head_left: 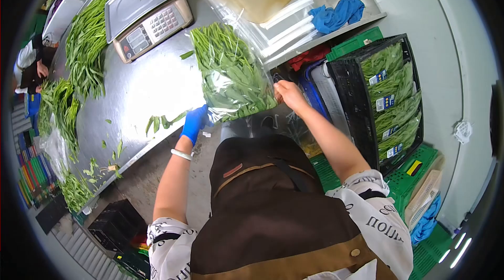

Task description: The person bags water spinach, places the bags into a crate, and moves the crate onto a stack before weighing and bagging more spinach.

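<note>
A clear plastic bag full of leafy green vegetables (231, 72) lies at the front edge of the metal table (152, 78), its lower end toward me. My left hand (195, 121), in a blue glove, grips the bag's lower left corner. Bare, my right hand (286, 92) is closed at the bag's lower right corner. Left of the bag stands a scale (157, 20) with a keypad. Loose bunches of long-stemmed greens (86, 49) lie farther left. Flat plastic bags (294, 17) are stacked beyond the filled one.
A black crate (346, 96) of labelled bagged greens (391, 101) stands at the right, near green crates (415, 175). Blue cloth (338, 16) lies at the table's right edge. Another person's hand (42, 70) shows at the far left. Black crates (116, 225) sit below left.
</note>
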Action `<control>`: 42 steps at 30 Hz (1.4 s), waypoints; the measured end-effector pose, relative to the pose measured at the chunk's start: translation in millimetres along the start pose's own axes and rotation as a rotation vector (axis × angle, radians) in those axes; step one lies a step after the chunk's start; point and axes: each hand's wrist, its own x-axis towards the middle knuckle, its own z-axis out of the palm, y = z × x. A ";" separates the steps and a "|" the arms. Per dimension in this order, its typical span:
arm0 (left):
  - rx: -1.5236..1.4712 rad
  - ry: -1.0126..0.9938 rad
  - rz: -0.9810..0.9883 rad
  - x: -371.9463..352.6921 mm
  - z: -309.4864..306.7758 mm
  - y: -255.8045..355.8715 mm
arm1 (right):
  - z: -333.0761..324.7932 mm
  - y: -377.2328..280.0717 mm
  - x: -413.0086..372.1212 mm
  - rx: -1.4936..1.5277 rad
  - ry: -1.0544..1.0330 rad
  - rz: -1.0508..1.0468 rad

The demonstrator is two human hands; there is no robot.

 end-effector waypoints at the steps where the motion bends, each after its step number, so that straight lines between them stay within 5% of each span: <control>1: -0.019 0.010 0.019 3.0 0.2 -4.8 | 0.2 2.2 -7.5 -0.103 0.199 -0.138; 3: -0.064 0.030 0.051 2.1 3.0 -9.9 | 6.2 -43.2 -43.5 -0.318 0.589 -0.407; 7: -0.118 0.011 0.058 -2.1 5.7 -7.9 | 52.3 -80.3 -66.5 -0.817 0.065 -1.212; 11: -0.081 0.013 -0.051 0.5 4.3 -2.3 | 48.5 -73.9 -17.9 -0.839 0.209 -0.694; 13: -0.108 0.214 -0.043 -2.5 11.2 0.1 | 34.1 -42.8 0.7 -0.899 0.408 -0.576; 16: 0.515 0.496 0.187 -26.4 15.4 42.2 | 14.7 -53.4 -22.3 -0.962 0.336 -0.612; 19: 0.641 0.439 0.770 -12.6 -0.6 39.5 | 21.3 -62.4 -45.1 -0.979 0.100 -0.747; 21: 0.538 0.303 0.790 7.1 -3.1 29.0 | 39.3 -50.4 -41.4 -1.182 0.062 -0.867; 23: 0.353 0.163 0.411 19.4 -2.7 30.8 | 41.6 -45.4 -25.8 -1.228 0.229 -0.995; 24: 0.580 0.169 0.559 46.3 -19.3 7.6 | 41.6 -49.8 -22.4 -1.160 0.265 -1.003; 26: 0.207 -0.011 0.273 58.3 -33.5 14.6 | 45.5 -59.6 -14.9 -1.057 0.317 -1.029; 27: 0.300 0.101 0.288 60.2 -37.6 23.1 | 49.1 -64.2 -12.4 -1.020 0.333 -1.045; 29: 0.575 0.271 0.533 48.2 -47.2 51.2 | 45.4 -100.6 -19.6 -0.950 0.307 -1.016; 30: 0.459 0.236 0.617 24.8 -35.8 89.5 | 41.0 -121.7 -21.1 -0.928 0.342 -1.012; 31: 0.600 0.270 0.867 56.3 -60.5 87.8 | 34.7 -145.5 -23.8 -0.903 0.372 -1.011; 34: 0.191 -0.200 0.720 -12.7 -12.5 193.9 | -16.4 -223.0 -52.7 -0.532 0.450 -0.966; 35: 0.319 -0.191 0.682 11.8 -31.3 191.3 | -33.0 -230.2 -58.7 -0.357 0.471 -0.964; 38: -0.104 -0.298 0.660 7.4 11.0 223.4 | -94.0 -237.2 -85.7 0.227 0.545 -0.747; 40: -0.215 -0.386 0.637 0.9 60.2 247.0 | -130.8 -210.2 -106.0 0.840 0.332 -0.676; 42: -0.245 -0.350 0.563 -18.3 122.6 270.0 | -138.1 -162.8 -119.5 0.849 0.208 -0.501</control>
